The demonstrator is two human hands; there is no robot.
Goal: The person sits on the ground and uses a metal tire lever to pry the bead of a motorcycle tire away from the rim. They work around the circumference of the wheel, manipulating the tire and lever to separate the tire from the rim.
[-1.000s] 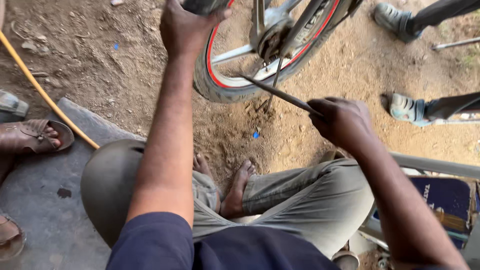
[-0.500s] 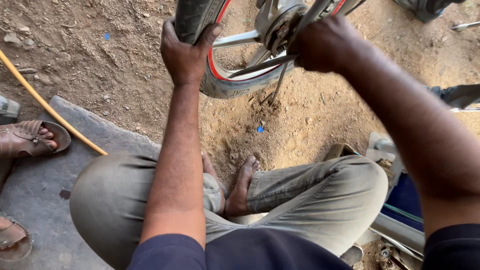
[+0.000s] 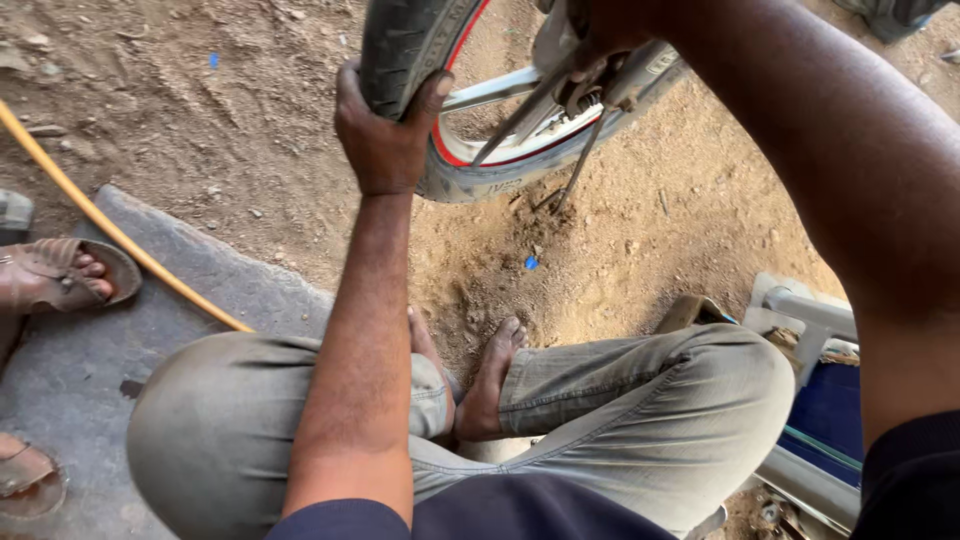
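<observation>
Two hands on bicycle wheel [image 3: 470,150], upright over dirt. Left hand [image 3: 385,125] clenched around tyre [image 3: 405,45], steadying. Right hand [image 3: 600,30] at hub [image 3: 585,85]; finger state unclear. Hub-adjustment step; next needs firm wheel hold.

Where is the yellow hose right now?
In the head view the yellow hose runs diagonally down the left side, from the dirt onto the grey slab, between the sandalled foot and the person's left knee.
</observation>
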